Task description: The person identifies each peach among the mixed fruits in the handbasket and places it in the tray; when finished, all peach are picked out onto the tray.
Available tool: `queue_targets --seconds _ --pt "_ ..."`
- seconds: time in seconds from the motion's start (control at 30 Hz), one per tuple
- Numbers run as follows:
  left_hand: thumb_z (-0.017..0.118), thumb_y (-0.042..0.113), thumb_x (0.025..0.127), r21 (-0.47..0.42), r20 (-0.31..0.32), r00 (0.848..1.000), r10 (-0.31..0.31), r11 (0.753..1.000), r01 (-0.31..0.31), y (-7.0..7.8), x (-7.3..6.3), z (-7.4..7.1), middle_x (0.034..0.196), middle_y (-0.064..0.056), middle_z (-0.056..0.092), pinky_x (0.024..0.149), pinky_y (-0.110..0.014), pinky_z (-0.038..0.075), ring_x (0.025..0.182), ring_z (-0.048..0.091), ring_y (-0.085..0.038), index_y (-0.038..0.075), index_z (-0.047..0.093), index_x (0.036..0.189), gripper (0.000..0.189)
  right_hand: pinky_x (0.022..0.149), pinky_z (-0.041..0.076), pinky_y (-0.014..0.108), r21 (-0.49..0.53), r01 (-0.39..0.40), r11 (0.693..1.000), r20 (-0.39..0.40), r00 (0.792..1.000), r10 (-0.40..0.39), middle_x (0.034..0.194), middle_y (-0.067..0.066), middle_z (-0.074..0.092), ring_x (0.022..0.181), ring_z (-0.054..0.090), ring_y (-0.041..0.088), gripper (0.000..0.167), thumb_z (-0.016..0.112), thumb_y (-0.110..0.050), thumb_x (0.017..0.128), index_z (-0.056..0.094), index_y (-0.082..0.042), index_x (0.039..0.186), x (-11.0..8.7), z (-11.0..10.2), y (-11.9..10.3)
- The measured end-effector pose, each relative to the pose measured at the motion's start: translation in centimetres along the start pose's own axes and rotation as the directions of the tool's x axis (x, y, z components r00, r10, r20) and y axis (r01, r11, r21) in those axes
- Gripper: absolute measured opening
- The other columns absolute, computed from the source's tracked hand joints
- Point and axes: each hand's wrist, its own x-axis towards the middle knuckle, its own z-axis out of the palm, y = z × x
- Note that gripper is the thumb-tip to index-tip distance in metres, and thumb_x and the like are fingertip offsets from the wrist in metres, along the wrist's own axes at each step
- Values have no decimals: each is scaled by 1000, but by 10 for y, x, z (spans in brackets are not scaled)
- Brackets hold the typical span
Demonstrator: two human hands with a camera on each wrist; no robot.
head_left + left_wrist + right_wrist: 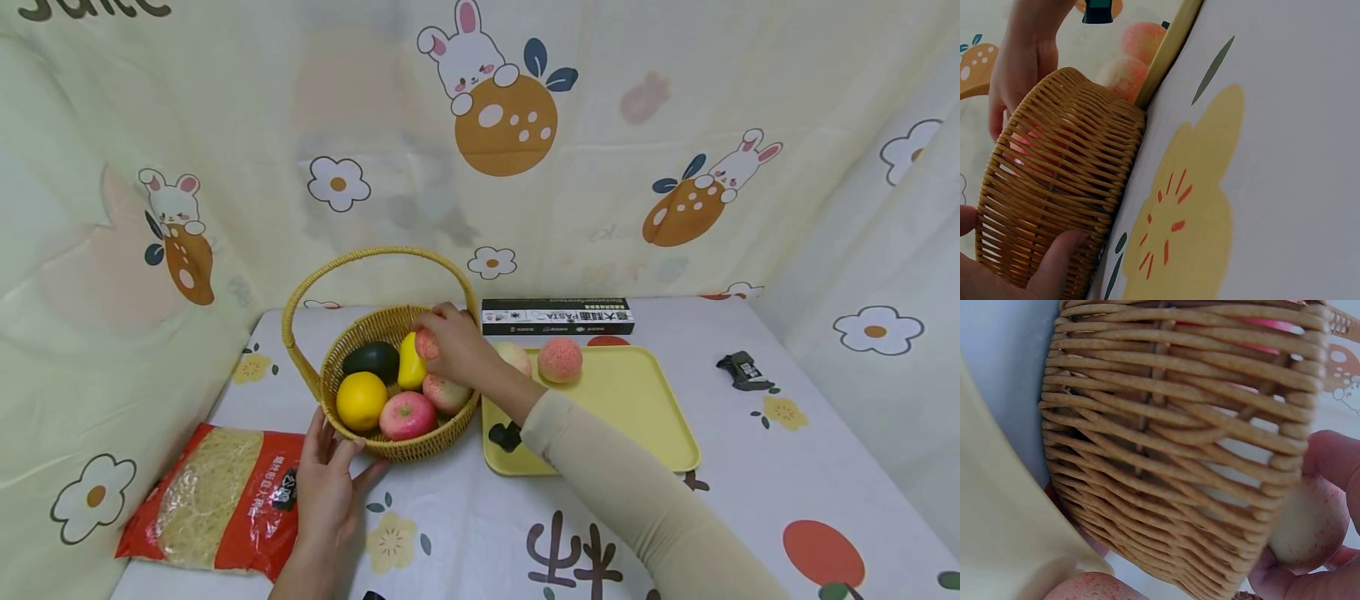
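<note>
A wicker basket (pixel 420 450) with a tall handle holds a dark green avocado (pixel 372 361), a yellow mango (pixel 411 362), an orange (pixel 362 401), a pink apple (pixel 407 416) and a speckled peach (pixel 447 393). My left hand (pixel 328 492) grips its near left side; in the left wrist view the thumb (pixel 1057 259) presses the woven wall. Over the basket's right part, my right hand (pixel 457 346) holds another speckled peach (pixel 1310 525) between thumb and fingers, just inside the rim.
Right of the basket lies a yellow tray (pixel 630 408) with a pink peach (pixel 560 360) and a paler one (pixel 514 357). Behind it is a pasta box (pixel 557 317). A red pasta bag (pixel 255 500) lies at left, a small black packet (pixel 744 371) at far right.
</note>
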Motion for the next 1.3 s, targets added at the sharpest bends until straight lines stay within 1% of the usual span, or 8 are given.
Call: queue_targets --seconds 0.23,0.53,0.67,0.8,0.9,1.1,1.2,1.3 --pt "58 6 100 -13 4 1000 -1 1000 1 0 -1 0 177 4 19 96 -46 63 154 37 -28 43 16 169 89 112 54 48 110 38 993 1 999 -38 152 15 50 133 54 37 54 81 -11 87 65 -17 137 -1 -7 4" --pt "58 7 101 -14 8 1000 5 1000 -5 0 -2 0 177 5 19 97 -47 62 155 36 -28 44 17 168 88 109 54 45 299 78 951 -2 997 -81 142 6 59 128 54 26 50 85 -20 86 67 -18 132 -6 -13 10" --pt "58 7 101 -13 9 1000 6 1000 -6 0 -2 0 177 4 19 98 -47 62 154 36 -28 44 17 168 88 110 53 44 441 42 897 39 997 -65 142 1 60 126 55 24 50 86 -21 87 67 -19 133 -12 -19 10" --pt "57 6 101 -16 14 1000 6 1000 -6 0 -2 0 177 4 19 98 -47 62 153 36 -28 44 16 169 87 97 60 39 586 -1 810 86 994 -61 140 -2 60 119 59 25 51 87 -22 88 66 -19 134 -17 -23 14" --pt "57 6 102 -16 17 1000 5 1000 -5 0 -2 1 177 4 18 97 -47 62 152 36 -28 44 16 169 87 89 62 35 647 -14 762 104 992 -71 138 -1 60 115 62 26 52 88 -24 87 66 -19 133 -20 -25 20" --pt "58 7 101 -20 17 1000 -2 1000 2 -1 -2 2 177 4 19 97 -47 62 152 36 -27 45 18 168 87 81 67 43 733 -64 677 143 988 -61 159 2 45 115 64 31 49 87 -18 87 66 -20 131 -30 -33 31" --pt "58 7 101 -18 17 1000 -2 1000 3 0 -2 1 177 4 18 97 -47 62 154 35 -27 45 17 168 87 80 67 46 740 -61 670 130 990 -54 164 2 41 117 63 32 48 87 -15 86 66 -20 129 -37 -39 37" --pt "58 6 101 -5 -2 1000 1 1000 -1 1 -2 0 178 4 18 97 -47 62 155 33 -28 45 16 168 88 79 68 50 746 -70 662 127 991 -39 154 7 52 115 64 32 49 87 -14 86 66 -18 130 -44 -45 42"
